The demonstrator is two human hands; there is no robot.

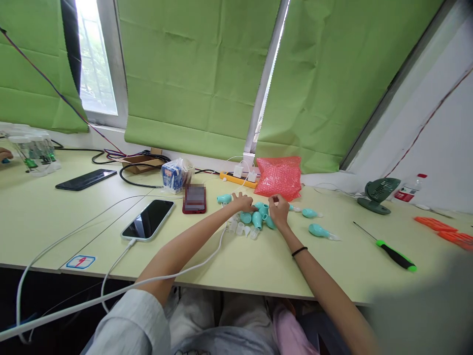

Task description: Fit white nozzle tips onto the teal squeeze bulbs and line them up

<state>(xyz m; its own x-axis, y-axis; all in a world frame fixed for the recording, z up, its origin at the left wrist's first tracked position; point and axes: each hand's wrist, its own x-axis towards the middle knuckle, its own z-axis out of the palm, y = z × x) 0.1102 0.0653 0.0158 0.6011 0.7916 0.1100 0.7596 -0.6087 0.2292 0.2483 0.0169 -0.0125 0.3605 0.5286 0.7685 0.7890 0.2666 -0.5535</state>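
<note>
On the table in front of me lies a heap of teal rubber squeeze bulbs (pixel 256 220), with several small clear plastic tips (pixel 240 228) along its near left side. My left hand (pixel 242 202) is bent over the heap's far left, fingers curled down among the bulbs; what they grip is hidden. Another teal bulb (pixel 223 198) lies just left of it. At the heap's right edge, my right hand (pixel 279 211) has thumb and fingers pinched together, and anything between them is too small to make out. Further right lie bulbs with clear tips fitted, including one bulb (pixel 318 230) nearest me.
A white cable (pixel 192 268) crosses over my left forearm. Phones (pixel 148 220) lie to the left. Behind the heap are a pink bubble-wrap bag (pixel 279 177) and a power strip (pixel 236 180). A screwdriver (pixel 393 254) and small fan (pixel 379 195) occupy the right.
</note>
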